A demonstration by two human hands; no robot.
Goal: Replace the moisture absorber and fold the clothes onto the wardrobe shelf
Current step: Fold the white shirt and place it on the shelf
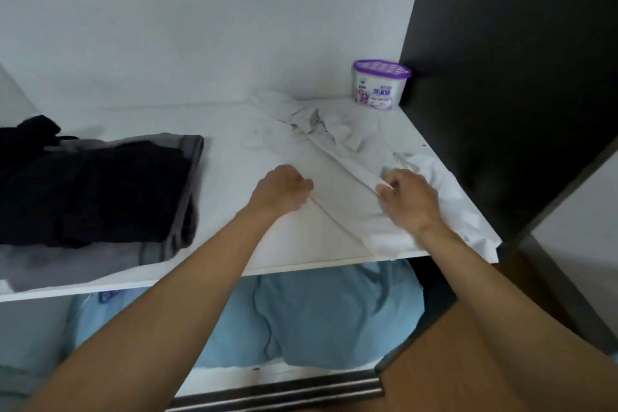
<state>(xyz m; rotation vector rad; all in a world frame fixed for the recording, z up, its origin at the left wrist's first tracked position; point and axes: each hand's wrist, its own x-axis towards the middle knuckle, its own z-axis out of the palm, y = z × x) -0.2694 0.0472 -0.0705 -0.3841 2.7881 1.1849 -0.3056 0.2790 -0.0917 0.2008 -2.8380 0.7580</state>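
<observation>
A white garment [337,170] lies spread and crumpled across the right half of the white wardrobe shelf [234,150]. My left hand [284,191] is closed on a fold of it near the shelf's middle. My right hand [406,199] pinches the cloth further right, close to the shelf's front corner, where part of the fabric hangs over the edge. A moisture absorber [379,85], a white tub with a purple perforated lid, stands upright in the back right corner of the shelf.
A folded stack of black and grey clothes [100,191] fills the shelf's left side. Light blue fabric [317,314] lies on the level below. A dark wardrobe panel [501,77] closes the right side, with wooden floor [468,361] beneath.
</observation>
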